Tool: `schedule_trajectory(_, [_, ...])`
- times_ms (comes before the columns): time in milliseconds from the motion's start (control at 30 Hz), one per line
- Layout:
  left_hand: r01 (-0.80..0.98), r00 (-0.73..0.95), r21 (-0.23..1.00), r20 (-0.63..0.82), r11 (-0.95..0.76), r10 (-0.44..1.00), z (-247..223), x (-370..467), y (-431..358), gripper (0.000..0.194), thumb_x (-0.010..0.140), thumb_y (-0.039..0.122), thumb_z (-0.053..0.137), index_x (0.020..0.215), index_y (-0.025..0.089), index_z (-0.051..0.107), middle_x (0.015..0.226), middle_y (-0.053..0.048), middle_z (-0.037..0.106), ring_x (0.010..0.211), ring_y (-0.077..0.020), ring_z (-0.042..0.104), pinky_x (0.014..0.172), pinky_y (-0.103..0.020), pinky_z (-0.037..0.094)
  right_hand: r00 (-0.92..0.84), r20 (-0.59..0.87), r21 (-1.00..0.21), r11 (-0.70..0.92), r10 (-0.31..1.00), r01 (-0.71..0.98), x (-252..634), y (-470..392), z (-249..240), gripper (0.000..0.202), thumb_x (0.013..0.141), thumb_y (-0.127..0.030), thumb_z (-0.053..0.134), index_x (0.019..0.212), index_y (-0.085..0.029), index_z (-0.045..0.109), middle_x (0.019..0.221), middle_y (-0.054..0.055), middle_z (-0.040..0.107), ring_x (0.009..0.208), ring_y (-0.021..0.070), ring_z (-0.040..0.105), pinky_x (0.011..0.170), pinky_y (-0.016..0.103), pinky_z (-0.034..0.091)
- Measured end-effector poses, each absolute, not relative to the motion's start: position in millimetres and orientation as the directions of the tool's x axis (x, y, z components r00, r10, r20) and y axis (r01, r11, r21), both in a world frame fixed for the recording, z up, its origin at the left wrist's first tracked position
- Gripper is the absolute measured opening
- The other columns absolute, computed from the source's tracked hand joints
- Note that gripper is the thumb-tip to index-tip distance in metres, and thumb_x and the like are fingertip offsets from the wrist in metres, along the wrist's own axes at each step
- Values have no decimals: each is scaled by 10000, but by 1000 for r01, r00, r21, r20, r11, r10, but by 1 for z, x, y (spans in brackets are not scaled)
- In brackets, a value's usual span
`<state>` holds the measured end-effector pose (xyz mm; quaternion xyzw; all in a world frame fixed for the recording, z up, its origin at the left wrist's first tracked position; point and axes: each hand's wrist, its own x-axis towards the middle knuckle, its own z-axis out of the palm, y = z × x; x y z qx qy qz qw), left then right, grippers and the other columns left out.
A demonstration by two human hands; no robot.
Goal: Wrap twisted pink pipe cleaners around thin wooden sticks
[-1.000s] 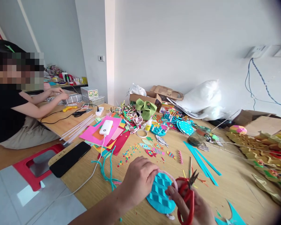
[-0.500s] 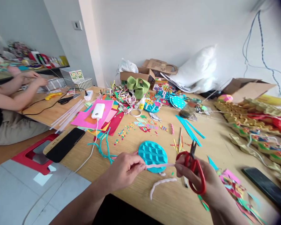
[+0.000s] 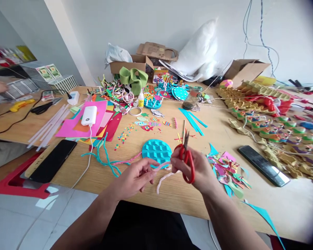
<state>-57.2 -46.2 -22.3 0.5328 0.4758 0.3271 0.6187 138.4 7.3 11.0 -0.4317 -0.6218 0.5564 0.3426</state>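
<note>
Between my two hands runs a short piece of pale pink yarn [image 3: 161, 166]. My left hand [image 3: 135, 177] pinches its left end between thumb and fingers. The other end is at the fingertips of my right hand [image 3: 195, 170], which also grips red-handled scissors [image 3: 188, 161], their dark blades pointing up and away. Just behind the yarn lies a blue disc with a raised, folded pattern [image 3: 156, 151]. A second pale pink yarn piece [image 3: 160, 184] rests on the table below it. Left of the disc are a darker pink twisted strand [image 3: 129, 159] and turquoise yarn [image 3: 106, 156].
Paper scraps [image 3: 229, 170] and a phone [image 3: 263, 165] lie to my right. On the left are another phone [image 3: 53, 161], coloured paper [image 3: 101, 104] and a white power bank [image 3: 89, 115] with its cable. Paper fish, a glue bottle [image 3: 141, 99] and a jar [image 3: 193, 99] stand farther back.
My view has swung to the right. Both hands have come closer together, so the yarn between them is less stretched. The scissors stay in my right hand.
</note>
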Motion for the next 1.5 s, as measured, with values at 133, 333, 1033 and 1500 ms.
schedule_trajectory(133, [136, 319, 975, -212, 176, 924, -25, -47, -49, 370, 845, 408, 512, 1149, 198, 546, 728, 18, 540, 528, -67, 428, 456, -167, 352, -448, -89, -992, -37, 890, 124, 136, -8, 5, 193, 745, -316, 659, 787, -173, 537, 610, -15, 577, 538, 129, 582, 515, 236, 460])
schedule_trajectory(333, [103, 417, 980, -196, 168, 888, -28, -40, -53, 329, 872, 411, 467, 1031, 166, 618, 727, -1, 552, 578, -85, 476, 550, -206, 390, -498, -163, -986, -129, 852, 102, 140, -21, 2, 242, 739, -352, 672, 774, -173, 513, 608, -20, 581, 536, 122, 572, 517, 223, 440])
schedule_trajectory(1033, [-126, 639, 936, -178, 329, 749, -26, -44, -75, 364, 896, 417, 445, 882, 110, 641, 500, 55, 375, 428, -52, 299, 437, -218, 216, -460, -213, -947, -298, 862, -121, 145, -38, -25, 166, 693, -244, 726, 775, -170, 603, 615, -26, 536, 469, 85, 508, 458, 203, 380])
schedule_trajectory(1500, [-24, 615, 954, -222, 298, 757, -27, -53, -85, 382, 912, 419, 398, 873, 122, 634, 432, 72, 353, 364, -47, 274, 390, -198, 207, -328, -156, -946, -236, 932, -222, 151, -34, -34, 120, 740, -237, 684, 746, -178, 580, 520, -41, 519, 458, 74, 466, 492, 205, 372])
